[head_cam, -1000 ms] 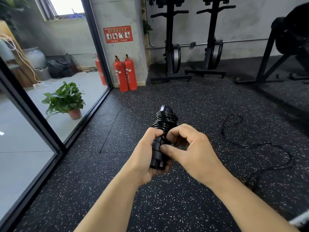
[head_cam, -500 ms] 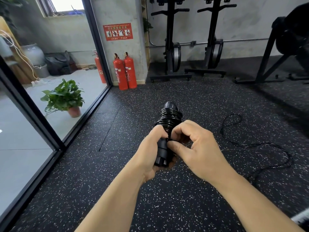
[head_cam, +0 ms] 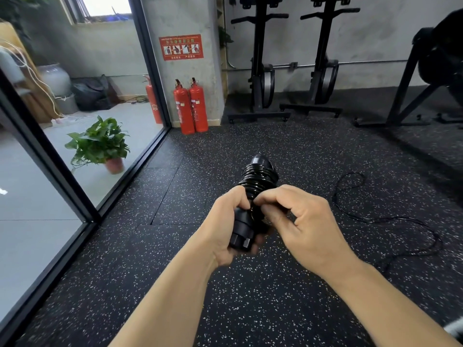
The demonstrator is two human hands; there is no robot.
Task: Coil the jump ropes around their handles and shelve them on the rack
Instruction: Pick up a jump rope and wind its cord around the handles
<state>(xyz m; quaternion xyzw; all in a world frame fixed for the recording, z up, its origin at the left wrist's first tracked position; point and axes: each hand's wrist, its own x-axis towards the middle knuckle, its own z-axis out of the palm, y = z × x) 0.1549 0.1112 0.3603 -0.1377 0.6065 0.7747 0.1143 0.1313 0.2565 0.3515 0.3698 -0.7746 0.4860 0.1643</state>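
Note:
A pair of black jump rope handles (head_cam: 258, 176) with black rope coiled tightly round their upper part is held in front of me, tilted away and slightly right. My left hand (head_cam: 226, 221) grips the lower end of the handles from the left. My right hand (head_cam: 298, 219) curls in from the right, thumb and fingers pinching the rope at the middle of the coil. A second black jump rope (head_cam: 390, 219) lies loose in loops on the speckled rubber floor to the right. No storage rack for ropes is in sight.
Glass wall with a black frame (head_cam: 82, 196) runs along the left, a potted plant (head_cam: 100, 144) behind it. Two red fire extinguishers (head_cam: 191, 106) stand by a concrete pillar. Black exercise machines (head_cam: 260, 71) line the back wall; another frame (head_cam: 413, 91) is at the far right.
The handles and both hands have drifted slightly right and the handles tilt more to the right. My right fingers have shifted on the coil, still pinching the rope.

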